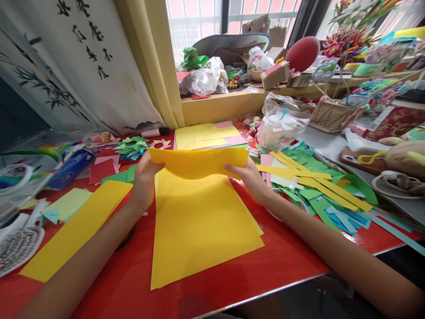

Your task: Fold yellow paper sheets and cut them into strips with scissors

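Both my hands grip a yellow paper strip (pixel 199 163) by its two ends, holding it level with its lower edge bowed. My left hand (pixel 145 179) is closed on the left end, its thumb on the near face. At the right end, my right hand (pixel 250 177) pinches the strip the same way. Beneath it, larger yellow paper sheets (pixel 202 235) lie stacked slightly askew on the red table (pixel 285 252). Wide yellow strips (pixel 79 230) rest beside my left forearm.
Green paper scraps (pixel 318 195) and narrow yellow strips (pixel 308 175) cover the right side. Folded paper stars (pixel 131 147), a blue packet (pixel 71 168) and a marker (pixel 155 132) sit at left. Behind stand a paper stack (pixel 206 133) and a plastic-wrapped container (pixel 275 128).
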The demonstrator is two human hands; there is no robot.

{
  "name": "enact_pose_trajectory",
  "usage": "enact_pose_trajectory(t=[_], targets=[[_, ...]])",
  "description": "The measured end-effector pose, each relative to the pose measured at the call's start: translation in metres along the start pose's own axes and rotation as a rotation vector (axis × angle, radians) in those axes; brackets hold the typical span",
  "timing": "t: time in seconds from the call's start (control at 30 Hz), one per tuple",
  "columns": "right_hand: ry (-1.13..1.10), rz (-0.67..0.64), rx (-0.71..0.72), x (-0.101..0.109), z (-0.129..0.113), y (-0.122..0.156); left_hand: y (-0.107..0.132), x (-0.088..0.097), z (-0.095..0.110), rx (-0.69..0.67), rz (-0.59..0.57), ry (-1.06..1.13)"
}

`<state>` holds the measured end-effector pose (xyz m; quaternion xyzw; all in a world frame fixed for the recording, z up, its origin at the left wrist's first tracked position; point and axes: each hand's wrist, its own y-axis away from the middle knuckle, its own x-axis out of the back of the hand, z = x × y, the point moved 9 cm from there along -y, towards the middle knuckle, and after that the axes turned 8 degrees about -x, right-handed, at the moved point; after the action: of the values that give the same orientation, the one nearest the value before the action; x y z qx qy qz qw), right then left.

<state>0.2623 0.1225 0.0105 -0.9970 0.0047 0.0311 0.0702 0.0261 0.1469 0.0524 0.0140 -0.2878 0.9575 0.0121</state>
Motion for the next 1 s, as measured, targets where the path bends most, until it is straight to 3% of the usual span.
enact_pose_trajectory(t=[0.13, 0.33, 0.47, 0.57, 0.63, 0.73, 0.8, 0.87, 0.93, 1.0], targets=[[0.111, 0.079, -0.05, 0.008, 0.008, -0.002, 0.008, 0.0, -0.016, 0.095, -0.066, -0.055], [-0.011, -0.012, 0.006, 0.0, 0.006, -0.001, 0.017, -0.006, -0.026, 0.134, -0.113, -0.098], [-0.021, 0.004, -0.027, 0.003, 0.008, 0.0, 0.005, 0.0, -0.013, -0.004, -0.026, 0.014], [0.005, -0.137, -0.13, -0.008, 0.02, 0.0, -0.014, 0.01, 0.008, -0.058, -0.035, 0.068], [0.059, -0.212, -0.158, -0.014, 0.026, 0.0, -0.026, 0.03, 0.023, -0.054, -0.042, -0.077], [0.278, -0.181, -0.044, -0.014, 0.019, 0.0, -0.03, 0.082, 0.035, 0.054, -0.06, -0.584], [0.476, -0.108, 0.133, -0.014, 0.002, 0.002, -0.014, 0.119, 0.017, 0.293, -0.284, -1.043], [0.606, -0.037, 0.281, -0.013, -0.014, 0.007, 0.011, 0.16, -0.003, 0.502, -0.488, -1.353], [0.588, 0.008, 0.304, -0.009, -0.02, 0.007, 0.038, 0.195, -0.023, 0.7, -0.672, -1.504], [0.458, 0.066, 0.246, 0.002, -0.017, 0.004, 0.056, 0.217, -0.035, 0.798, -0.751, -1.532]])
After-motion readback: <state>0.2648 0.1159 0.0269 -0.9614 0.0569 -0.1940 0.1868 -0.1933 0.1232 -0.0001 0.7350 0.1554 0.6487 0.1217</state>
